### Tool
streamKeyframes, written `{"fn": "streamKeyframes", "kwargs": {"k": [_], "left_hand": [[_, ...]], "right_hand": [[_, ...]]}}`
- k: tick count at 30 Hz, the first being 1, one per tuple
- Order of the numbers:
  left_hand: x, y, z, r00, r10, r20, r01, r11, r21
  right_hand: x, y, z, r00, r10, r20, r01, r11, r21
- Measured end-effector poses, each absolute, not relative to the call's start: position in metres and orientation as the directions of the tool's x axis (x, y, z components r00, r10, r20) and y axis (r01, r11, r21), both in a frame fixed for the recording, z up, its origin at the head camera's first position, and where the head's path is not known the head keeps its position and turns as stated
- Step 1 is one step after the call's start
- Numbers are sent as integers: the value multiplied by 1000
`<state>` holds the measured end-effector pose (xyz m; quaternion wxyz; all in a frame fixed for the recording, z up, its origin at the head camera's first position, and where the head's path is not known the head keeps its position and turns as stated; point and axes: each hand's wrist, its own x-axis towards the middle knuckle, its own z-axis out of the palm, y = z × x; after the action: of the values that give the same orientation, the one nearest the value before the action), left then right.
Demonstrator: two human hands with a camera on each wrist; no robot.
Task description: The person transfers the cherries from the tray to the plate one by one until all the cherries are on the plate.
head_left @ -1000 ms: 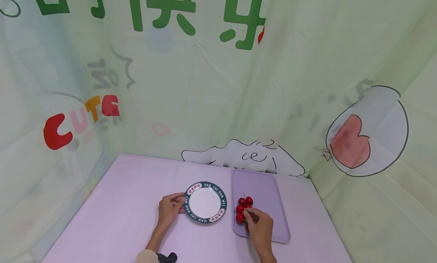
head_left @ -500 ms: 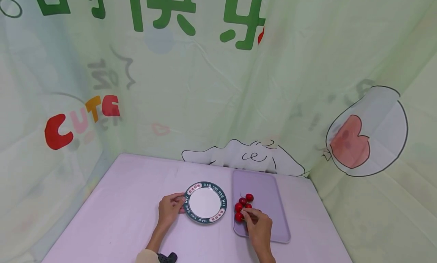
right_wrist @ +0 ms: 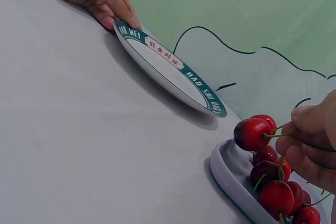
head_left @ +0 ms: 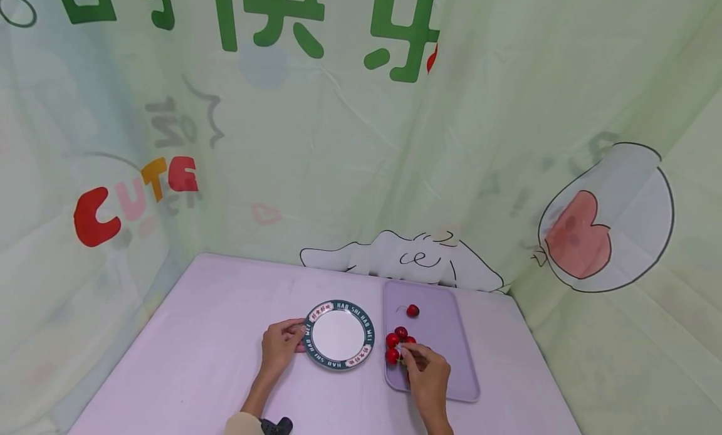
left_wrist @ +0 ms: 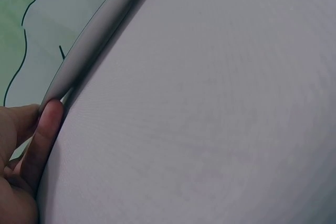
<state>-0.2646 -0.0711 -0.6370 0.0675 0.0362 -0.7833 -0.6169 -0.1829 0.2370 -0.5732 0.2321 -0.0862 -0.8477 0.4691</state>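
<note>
Head view first: my left hand (head_left: 280, 346) sits at the left edge of the plate (head_left: 339, 335), fingers curled onto its rim and gripping it; the left wrist view shows a fingertip (left_wrist: 46, 124) pressed against that rim. I see the plate lying flat on the table (head_left: 197, 335), nothing on it. Just right of the plate stands the tray (head_left: 445, 335). On the tray's side nearest the plate, my right hand (head_left: 427, 373) pinches the stems of a bunch of cherries (head_left: 395, 346); in the right wrist view one cherry (right_wrist: 252, 132) hangs at the fingertips above the tray's lip. A loose cherry (head_left: 412, 310) lies on the tray, farther back from the plate.
</note>
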Motion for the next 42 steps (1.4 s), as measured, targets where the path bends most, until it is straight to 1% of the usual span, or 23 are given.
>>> {"fn": "streamKeyframes", "kwargs": {"k": [3,6,10,16,29,36,42], "left_hand": [[-265,-71,-638,-988,-138,65,30,242,970],[-265,-71,-638,-989,-136,63,30,236,971],[-266,-71,-636,-990,-129,62,31,233,972],[-266,-71,-634,-990,-129,60,28,235,972],[-266,-72,-635,-991,-125,54,25,227,974],[-263,-72,-634,-991,-125,47,17,227,974],[-264,-73,-635,-991,-122,48,20,224,974]], "right_hand": [[-182,236,-572,-877,359,321,-102,514,-852],[-182,236,-573,-881,366,299,-104,467,-878],[-184,236,-576,-891,385,239,-60,422,-905],[-185,236,-577,-894,396,210,-25,423,-906],[-181,225,-568,-900,385,207,-52,375,-925],[-181,220,-570,-902,381,206,-42,396,-917],[-181,217,-568,-897,388,213,-54,381,-923]]}}
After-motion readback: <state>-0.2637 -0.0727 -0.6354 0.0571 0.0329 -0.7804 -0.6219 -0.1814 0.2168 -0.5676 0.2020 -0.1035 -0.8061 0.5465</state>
